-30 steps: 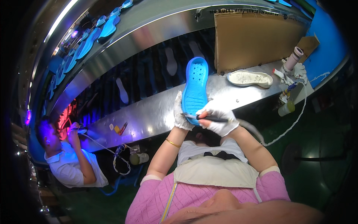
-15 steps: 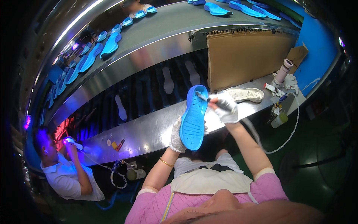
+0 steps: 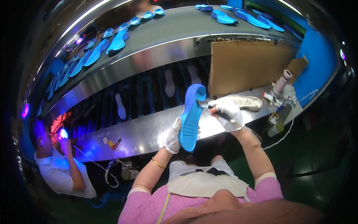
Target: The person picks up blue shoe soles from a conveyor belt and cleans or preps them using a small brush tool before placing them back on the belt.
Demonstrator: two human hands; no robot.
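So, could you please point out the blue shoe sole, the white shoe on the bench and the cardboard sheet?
blue shoe sole [image 3: 191, 117]: head view, middle of its tread.
white shoe [image 3: 248, 102]: head view, its side.
cardboard sheet [image 3: 248, 65]: head view, centre of its face.

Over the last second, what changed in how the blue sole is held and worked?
The blue foam shoe sole turned from flat, face up, to on edge. The right hand with its dark brush moved from the heel end to the toe end. The left hand kept gripping it; the white shoe upper stayed on the steel bench.
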